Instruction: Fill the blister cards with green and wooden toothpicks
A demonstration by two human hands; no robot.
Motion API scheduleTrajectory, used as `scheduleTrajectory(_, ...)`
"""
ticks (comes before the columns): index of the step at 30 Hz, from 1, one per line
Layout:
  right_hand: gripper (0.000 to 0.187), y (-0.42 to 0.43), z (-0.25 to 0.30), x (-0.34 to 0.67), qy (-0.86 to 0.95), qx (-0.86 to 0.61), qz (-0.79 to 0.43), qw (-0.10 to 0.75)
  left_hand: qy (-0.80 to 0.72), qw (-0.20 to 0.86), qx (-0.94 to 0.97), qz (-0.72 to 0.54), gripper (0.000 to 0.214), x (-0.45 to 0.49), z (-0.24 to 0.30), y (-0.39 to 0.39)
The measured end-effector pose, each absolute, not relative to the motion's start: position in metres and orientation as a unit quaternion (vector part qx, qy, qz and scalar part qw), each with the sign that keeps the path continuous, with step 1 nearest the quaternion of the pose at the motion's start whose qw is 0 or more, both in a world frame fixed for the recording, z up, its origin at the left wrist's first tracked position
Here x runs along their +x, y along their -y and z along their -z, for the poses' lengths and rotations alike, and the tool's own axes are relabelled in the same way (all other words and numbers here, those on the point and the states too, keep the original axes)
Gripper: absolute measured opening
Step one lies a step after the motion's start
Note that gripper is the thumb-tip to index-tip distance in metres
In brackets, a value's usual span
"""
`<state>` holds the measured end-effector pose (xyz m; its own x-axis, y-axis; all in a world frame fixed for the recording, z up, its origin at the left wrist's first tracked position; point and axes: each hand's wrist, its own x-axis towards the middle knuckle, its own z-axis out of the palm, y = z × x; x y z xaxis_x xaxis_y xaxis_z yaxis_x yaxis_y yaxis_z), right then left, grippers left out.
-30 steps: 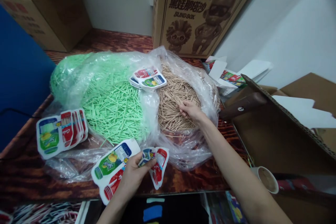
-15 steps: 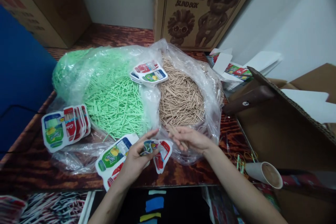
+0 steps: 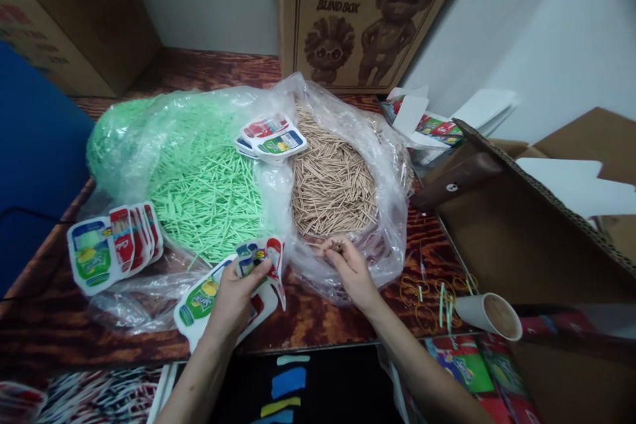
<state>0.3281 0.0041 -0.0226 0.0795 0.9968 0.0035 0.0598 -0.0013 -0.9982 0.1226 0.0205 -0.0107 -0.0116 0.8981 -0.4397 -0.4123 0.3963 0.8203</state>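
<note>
My left hand grips a small printed plastic pack by its edge, held upright over a larger pack with a green drink label on the table. My right hand is pinched shut on a small bunch of tan sticks, just in front of the clear bag of tan sticks. The two hands are close together, a little apart. A second clear bag holds green sticks.
A fanned stack of printed packs lies at the left, more packs sit on the bags. A paper cup lies at the right beside an open cardboard box. Rubber bands lie loose. A tall printed carton stands behind.
My right hand left the tan stick pile and drew back toward me with a few sticks. My left hand tilted the small pack upright toward it.
</note>
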Motion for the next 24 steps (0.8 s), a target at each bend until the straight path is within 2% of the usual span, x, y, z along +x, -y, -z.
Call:
scheduleTrajectory(5, 0.015, 0.002, 0.052, 0.325, 0.494, -0.58, -0.415, 0.498, -0.534, 0.648, 0.209, -0.5, 0.029, 0.128, 0.011, -0.018)
scheduleTrajectory(18, 0.016, 0.006, 0.049, 0.323, 0.553, -0.578, -0.383, 0.462, -0.562, 0.634, 0.269, -0.458, 0.031, 0.127, 0.021, -0.011)
scheduleTrajectory(24, 0.015, 0.007, 0.05, 0.322, 0.551, -0.579, -0.379, 0.466, -0.592, 0.573, 0.361, -0.437, 0.024, 0.127, 0.017, -0.007)
